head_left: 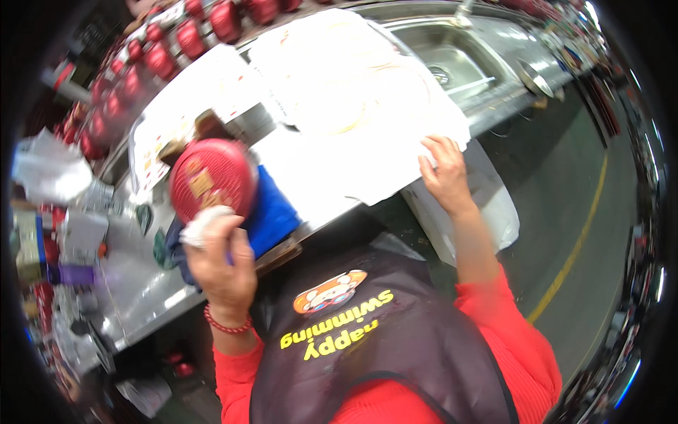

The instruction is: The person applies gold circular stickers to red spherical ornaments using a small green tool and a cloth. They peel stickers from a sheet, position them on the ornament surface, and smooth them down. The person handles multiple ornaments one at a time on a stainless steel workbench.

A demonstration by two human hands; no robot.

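Note:
My left hand (pixel 226 265), a red braided band at its wrist, is closed around a bunched white cloth (pixel 206 225). The cloth lies against the lower edge of a round red object (pixel 224 173) with a dotted surface and gold markings, tilted over a blue cloth (pixel 270 212). At the counter's right, my right hand (pixel 446 173) has its bent fingers on the corner of a white sheet (pixel 332 141); the thumb is at the sheet's near edge. Glare washes out much of the sheet, and the left fingertips are partly hidden by the cloth.
Several glossy red rounded pieces (pixel 161 62) line the back left. A steel sink (pixel 452 56) and a metal bowl (pixel 534 78) are at the far right. A bin with a white liner (pixel 487 205) stands below the right edge. Plastic bags (pixel 53 169) sit far left.

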